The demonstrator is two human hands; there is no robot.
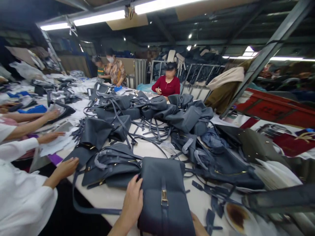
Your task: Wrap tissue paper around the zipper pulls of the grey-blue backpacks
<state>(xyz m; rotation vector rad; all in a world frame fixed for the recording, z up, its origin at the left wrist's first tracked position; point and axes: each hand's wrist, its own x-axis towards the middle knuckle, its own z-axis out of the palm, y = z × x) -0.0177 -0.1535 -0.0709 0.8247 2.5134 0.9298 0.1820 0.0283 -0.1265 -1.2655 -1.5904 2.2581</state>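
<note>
In front of me a dark blue-grey backpack (163,183) stands on the table, its flap facing me. A strap with a gold-coloured buckle (164,197) runs down its front. My left hand (133,200) grips the bag's left side. At the lower right edge my right hand (197,224) holds the other side, its fingers hidden behind the bag. Touching on the left is another dark bag (113,168) with gold zips and a plastic-wrapped handle. Loose dark strap pieces (211,213) lie to the right.
A pile of similar bags (182,113) covers the table's far side. Co-workers' hands (65,168) reach in from the left. A person in a red top (168,85) is across the table. A round container with brown contents (237,216) stands at lower right.
</note>
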